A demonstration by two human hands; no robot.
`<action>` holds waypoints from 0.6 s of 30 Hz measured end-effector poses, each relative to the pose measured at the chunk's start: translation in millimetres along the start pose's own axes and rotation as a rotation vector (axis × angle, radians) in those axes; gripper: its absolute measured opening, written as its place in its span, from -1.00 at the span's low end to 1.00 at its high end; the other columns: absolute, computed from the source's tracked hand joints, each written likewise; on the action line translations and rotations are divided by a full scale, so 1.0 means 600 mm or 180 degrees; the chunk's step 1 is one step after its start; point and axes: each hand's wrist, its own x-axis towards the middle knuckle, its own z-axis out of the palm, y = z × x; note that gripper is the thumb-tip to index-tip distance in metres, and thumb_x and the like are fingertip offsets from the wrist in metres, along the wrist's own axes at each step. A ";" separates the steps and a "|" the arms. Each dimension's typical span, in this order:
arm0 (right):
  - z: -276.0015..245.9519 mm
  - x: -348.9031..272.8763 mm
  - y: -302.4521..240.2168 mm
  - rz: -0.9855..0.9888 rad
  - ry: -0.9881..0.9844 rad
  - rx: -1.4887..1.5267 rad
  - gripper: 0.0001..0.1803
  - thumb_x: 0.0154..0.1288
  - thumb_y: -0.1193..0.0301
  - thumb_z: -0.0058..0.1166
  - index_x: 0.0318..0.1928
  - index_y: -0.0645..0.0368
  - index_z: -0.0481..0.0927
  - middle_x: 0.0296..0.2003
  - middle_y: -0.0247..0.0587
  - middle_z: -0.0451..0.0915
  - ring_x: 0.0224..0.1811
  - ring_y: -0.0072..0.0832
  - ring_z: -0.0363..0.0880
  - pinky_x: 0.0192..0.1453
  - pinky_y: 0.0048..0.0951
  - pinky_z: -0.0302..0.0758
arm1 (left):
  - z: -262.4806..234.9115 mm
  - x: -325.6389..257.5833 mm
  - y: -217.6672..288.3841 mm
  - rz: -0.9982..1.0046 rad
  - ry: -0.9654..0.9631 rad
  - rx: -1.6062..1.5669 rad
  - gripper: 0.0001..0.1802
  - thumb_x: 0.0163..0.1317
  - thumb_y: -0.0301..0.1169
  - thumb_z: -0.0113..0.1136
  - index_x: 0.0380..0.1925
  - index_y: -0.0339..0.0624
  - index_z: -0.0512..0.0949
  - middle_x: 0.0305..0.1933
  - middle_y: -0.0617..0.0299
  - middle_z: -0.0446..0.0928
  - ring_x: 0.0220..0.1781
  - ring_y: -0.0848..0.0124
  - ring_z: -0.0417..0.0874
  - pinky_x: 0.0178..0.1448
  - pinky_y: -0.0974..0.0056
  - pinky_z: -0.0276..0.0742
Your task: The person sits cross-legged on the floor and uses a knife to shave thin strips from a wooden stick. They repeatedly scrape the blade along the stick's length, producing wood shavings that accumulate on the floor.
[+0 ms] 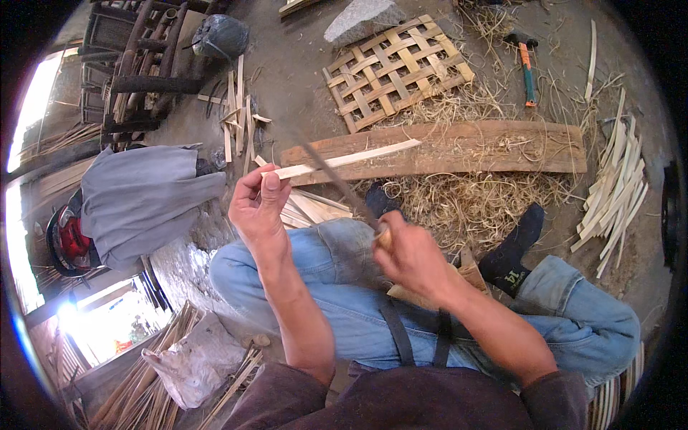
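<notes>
My left hand pinches one end of a pale bamboo strip between thumb and fingers. The strip points away to the right, above a long wooden plank. My right hand is closed around the round wooden handle of a knife. Its long blade, smeared by motion, slants up and left and crosses in front of the strip. Whether the blade touches the strip I cannot tell. Several more pale strips lie below my left hand, beside my knee.
Curly shavings surround the plank. Beyond it lie a woven slat panel, a grey stone and a hammer. Split strips are heaped at right. Grey cloth and a white sack are at left.
</notes>
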 end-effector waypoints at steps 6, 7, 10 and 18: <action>-0.018 0.027 0.067 0.0560 -0.0016 -0.0635 -0.69 0.20 0.37 0.05 -0.23 0.43 0.41 -0.45 0.28 0.58 -0.32 0.16 0.62 -0.23 0.06 0.57 | -0.003 0.017 -0.007 0.0034 0.0113 0.0122 -0.65 0.27 -0.24 0.30 -0.08 -0.23 0.56 -0.17 0.22 0.62 -0.15 0.50 0.65 -0.08 0.44 0.65; -0.013 0.029 0.078 0.0630 0.0004 -0.0550 -0.68 0.19 0.36 0.05 -0.22 0.42 0.39 -0.45 0.28 0.58 -0.31 0.16 0.62 -0.22 0.07 0.57 | -0.006 0.017 -0.012 0.0049 0.0075 0.0105 -0.65 0.27 -0.23 0.29 -0.07 -0.24 0.55 -0.16 0.21 0.62 -0.15 0.49 0.65 -0.08 0.43 0.65; -0.019 0.036 0.139 0.0838 0.0093 -0.0655 -0.66 0.18 0.36 0.06 -0.19 0.41 0.36 -0.43 0.29 0.59 -0.31 0.17 0.62 -0.19 0.09 0.55 | -0.009 0.029 -0.020 0.0107 0.0049 -0.0022 -0.63 0.29 -0.23 0.27 -0.07 -0.30 0.54 -0.14 0.17 0.61 -0.14 0.43 0.66 -0.07 0.38 0.66; -0.026 0.045 0.176 0.1135 0.0098 -0.0626 -0.65 0.19 0.36 0.03 -0.19 0.44 0.35 -0.44 0.33 0.57 -0.31 0.22 0.59 -0.16 0.10 0.52 | -0.007 0.034 -0.013 0.0136 0.0049 0.0056 -0.55 0.20 -0.17 0.37 -0.10 -0.32 0.56 -0.16 0.20 0.60 -0.14 0.46 0.66 -0.02 0.39 0.66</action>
